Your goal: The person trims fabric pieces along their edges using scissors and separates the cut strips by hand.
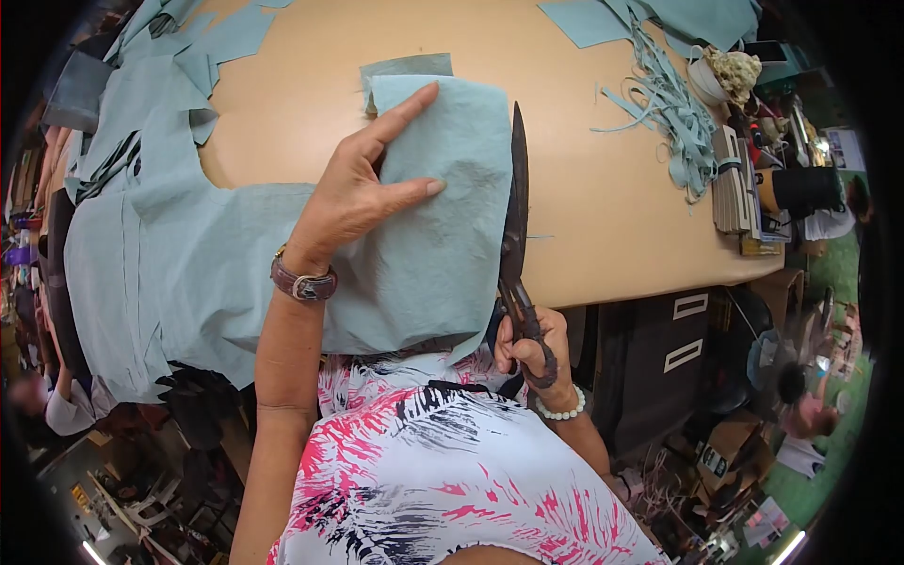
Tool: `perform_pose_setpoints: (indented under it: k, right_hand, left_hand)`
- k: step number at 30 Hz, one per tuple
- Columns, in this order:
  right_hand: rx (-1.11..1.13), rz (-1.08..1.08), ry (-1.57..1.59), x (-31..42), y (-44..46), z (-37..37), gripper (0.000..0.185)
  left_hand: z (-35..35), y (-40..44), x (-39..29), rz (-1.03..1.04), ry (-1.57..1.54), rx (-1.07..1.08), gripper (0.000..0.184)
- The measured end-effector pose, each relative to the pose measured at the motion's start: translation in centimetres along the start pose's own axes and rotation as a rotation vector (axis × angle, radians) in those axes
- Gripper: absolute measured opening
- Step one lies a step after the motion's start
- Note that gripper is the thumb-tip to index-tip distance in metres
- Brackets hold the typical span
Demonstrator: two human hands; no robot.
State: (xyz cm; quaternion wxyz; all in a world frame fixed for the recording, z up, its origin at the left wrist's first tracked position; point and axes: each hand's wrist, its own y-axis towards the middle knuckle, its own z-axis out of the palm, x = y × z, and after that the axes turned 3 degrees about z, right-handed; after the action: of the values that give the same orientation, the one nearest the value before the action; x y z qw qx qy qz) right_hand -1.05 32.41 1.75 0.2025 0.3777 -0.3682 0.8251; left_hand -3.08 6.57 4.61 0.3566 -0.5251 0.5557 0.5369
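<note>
A pale blue-green fabric piece (452, 226) lies over the table's front part, its near end hanging toward my body. My left hand (363, 184) rests on it with thumb and forefinger spread apart. In my right hand (539, 353) is a pair of large dark scissors (516, 207), my fingers through the handles. The blades point away from me and lie along the fabric's right edge. Whether they are parted I cannot tell. A small fabric scrap (410, 66) shows beyond the far edge of the piece.
More blue-green fabric (132, 235) spreads over the table's left side. At the back right lies a heap of thin fabric strips (678, 122). Bound stacks of cards (733, 184) stand at the right edge of the tan table (603, 245). Dark drawers (659, 358) are below.
</note>
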Motion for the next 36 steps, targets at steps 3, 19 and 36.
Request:
perform_pose_setpoints:
  k: [3,19,36]
  right_hand:
    - [-0.012,0.006,-0.023,0.0,0.0,0.1,0.047]
    - [-0.288,-0.142,-0.445,6.6,3.0,-1.0,0.024]
    - [-0.330,-0.099,-1.265,13.3,5.4,-10.8,0.026]
  left_hand:
    - [0.0,0.1,0.0,0.018,0.003,-0.005,0.073]
    - [-3.1,-1.4,0.0,-0.020,-0.167,-0.303,0.049]
    - [-14.6,-5.1,-3.0,0.037,-0.319,-0.674,0.047]
